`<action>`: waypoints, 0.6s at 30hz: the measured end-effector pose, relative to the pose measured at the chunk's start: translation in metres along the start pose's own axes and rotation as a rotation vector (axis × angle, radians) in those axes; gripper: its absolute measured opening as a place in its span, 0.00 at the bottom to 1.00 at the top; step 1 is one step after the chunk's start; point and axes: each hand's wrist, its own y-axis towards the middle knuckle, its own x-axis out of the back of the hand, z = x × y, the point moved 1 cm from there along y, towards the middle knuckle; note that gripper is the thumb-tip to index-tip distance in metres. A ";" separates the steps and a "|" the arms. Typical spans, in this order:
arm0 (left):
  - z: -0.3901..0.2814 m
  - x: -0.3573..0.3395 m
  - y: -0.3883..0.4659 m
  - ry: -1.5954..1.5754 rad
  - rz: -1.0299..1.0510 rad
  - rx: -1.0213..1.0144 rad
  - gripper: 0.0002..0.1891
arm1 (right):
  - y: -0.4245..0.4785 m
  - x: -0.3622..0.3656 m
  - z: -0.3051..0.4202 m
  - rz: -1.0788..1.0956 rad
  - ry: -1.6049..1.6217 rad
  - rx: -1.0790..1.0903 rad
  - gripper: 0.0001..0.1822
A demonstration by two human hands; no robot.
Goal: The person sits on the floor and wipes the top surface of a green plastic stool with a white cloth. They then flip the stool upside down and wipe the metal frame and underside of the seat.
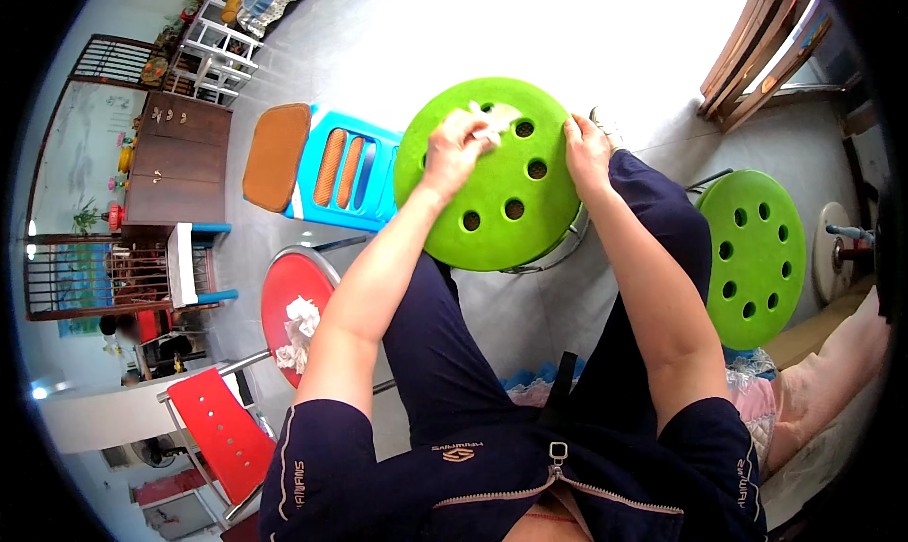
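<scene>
A round green plastic stool seat [464,180] with several round holes lies before me, between and beyond my knees. My left hand [454,145] holds a crumpled white tissue [486,132] against the upper part of the seat, beside a hole; the tissue is slightly blurred. At the seat's right rim, my right hand [587,148] grips the edge, with the fingertips on top. Thin metal legs show a little beneath the seat's lower right side.
A red chair [284,279] at my left bears crumpled white tissues [303,318]. Beyond it stands a blue plastic stool [383,148] beside a brown pad [278,157]. Another green stool [762,251] is at the right. Wooden door panels [755,52] stand at the upper right, a dark cabinet [188,159] at the left.
</scene>
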 end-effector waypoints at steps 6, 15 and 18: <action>0.068 0.012 0.061 0.302 -0.205 -0.018 0.04 | 0.001 0.001 0.000 -0.002 0.027 0.007 0.21; 0.034 -0.043 0.067 0.376 -0.305 0.049 0.05 | -0.005 0.007 0.008 -0.025 0.297 -0.132 0.22; -0.010 -0.085 0.064 0.292 -0.219 -0.040 0.08 | 0.000 0.004 0.001 -0.061 0.313 -0.111 0.23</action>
